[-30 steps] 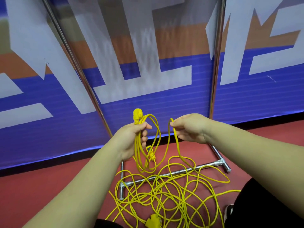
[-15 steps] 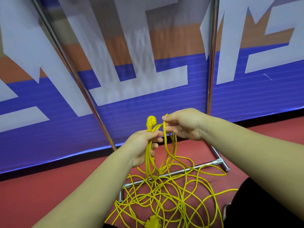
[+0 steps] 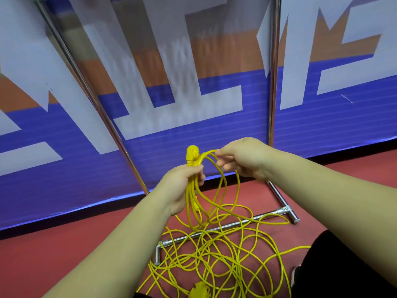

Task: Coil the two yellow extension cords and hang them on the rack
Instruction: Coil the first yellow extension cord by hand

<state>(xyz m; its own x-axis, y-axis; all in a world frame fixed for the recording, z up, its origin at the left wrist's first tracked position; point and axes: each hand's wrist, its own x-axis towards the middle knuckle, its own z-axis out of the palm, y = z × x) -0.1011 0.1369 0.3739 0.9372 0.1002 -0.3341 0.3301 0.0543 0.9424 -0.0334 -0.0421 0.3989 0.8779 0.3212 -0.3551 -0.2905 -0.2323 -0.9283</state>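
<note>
Background: A blue, orange and white banner wall (image 3: 193, 125) fills the far side; a red floor (image 3: 43, 254) runs along the near side.
Head view, rack: Two chrome uprights (image 3: 271, 82) rise in front of the banner. The rack's base bar (image 3: 232, 225) lies on the floor, partly under cord.
Head view, left hand (image 3: 184, 186): Its grip is clamped round a bundle of hanging loops (image 3: 193, 207), with a yellow plug (image 3: 191, 154) sticking up above the fist.
Head view, right hand (image 3: 242, 158): Just right of the plug, its grip is pinched together on a strand arcing up from the bundle.
Head view, loose cord (image 3: 214, 254): A tangled yellow pile sprawls on the floor, crossing the base bar. A yellow connector block (image 3: 199, 290) sits at the near edge. Whether the pile is one cord or two cannot be told.
Handling: The cord looks thin, light and limp, with some spring. Loops will likely slip or snag in the tangle. It seems best to hold the gathered loops at their tops and feed each strand through the free fingers.
</note>
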